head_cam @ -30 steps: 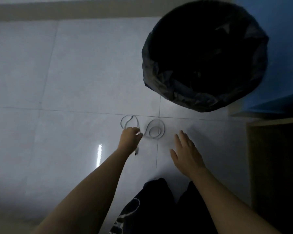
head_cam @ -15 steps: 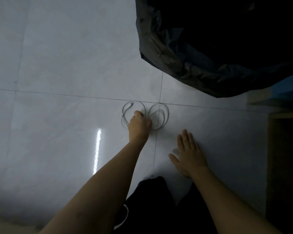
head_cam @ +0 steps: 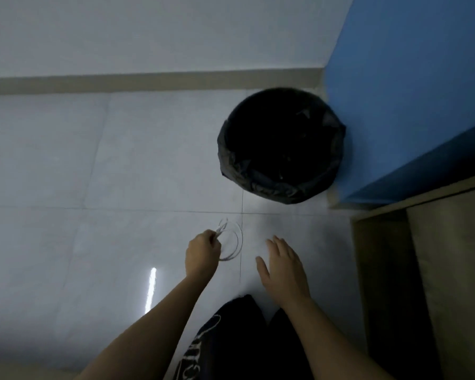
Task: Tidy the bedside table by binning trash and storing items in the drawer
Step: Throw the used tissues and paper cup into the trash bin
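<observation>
A thin white cable (head_cam: 235, 241) hangs in loops from my left hand (head_cam: 202, 253), which is closed around it above the pale tiled floor. My right hand (head_cam: 281, 266) hovers beside it, palm down, fingers spread and holding nothing. A round bin lined with a black bag (head_cam: 281, 145) stands on the floor further ahead and to the right, its inside dark.
A blue wall or panel (head_cam: 406, 91) rises right of the bin. A wooden piece of furniture (head_cam: 422, 270) fills the right edge. A beige skirting strip (head_cam: 148, 79) runs along the far wall. Dark clothing (head_cam: 231, 344) shows at the bottom.
The cable lay on the floor in two loops; my left hand gathered it and lifted it clear. The view has pulled back, so the bin looks smaller and farther.
</observation>
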